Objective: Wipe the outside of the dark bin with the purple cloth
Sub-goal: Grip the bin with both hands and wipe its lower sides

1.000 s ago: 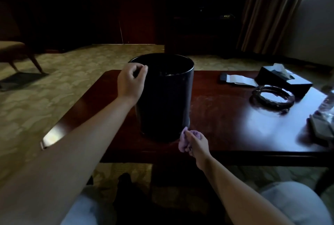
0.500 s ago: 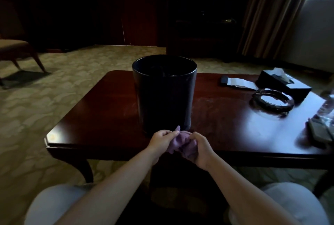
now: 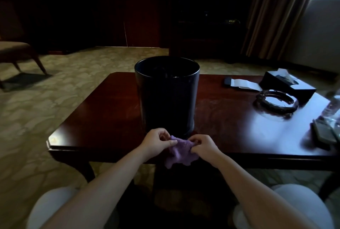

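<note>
Two hands, left and right, pinching cloth just before bin on table.

No text, label or number can be read anywhere, perhaps because the room is so dim.

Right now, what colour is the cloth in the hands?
Purple. The cloth shows best in the head view, held between both hands.

The purple cloth hides the bench edge — the flat dark object at right is cut off, unidentifiable.
</note>
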